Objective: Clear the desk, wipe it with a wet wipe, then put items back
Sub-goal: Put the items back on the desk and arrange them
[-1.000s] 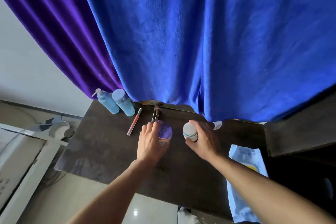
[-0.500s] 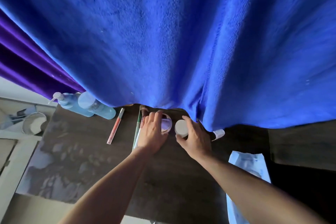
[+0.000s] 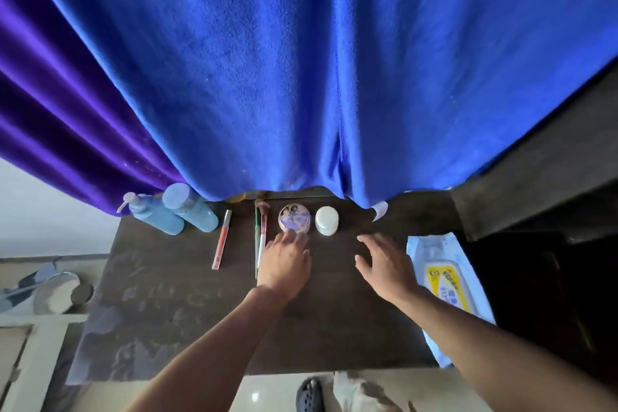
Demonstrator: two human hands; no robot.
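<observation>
White jar (image 3: 327, 224) stands apart, beyond the right hand (image 3: 384, 264).

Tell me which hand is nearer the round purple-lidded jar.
Left. The left hand has fingertips at the near edge of the round purple-lidded jar; the right hand lies apart to its right.

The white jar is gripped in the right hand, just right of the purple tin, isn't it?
Not gripped: the head view shows the white jar standing free, just right of the purple tin, with the right hand open and apart from it.
</observation>
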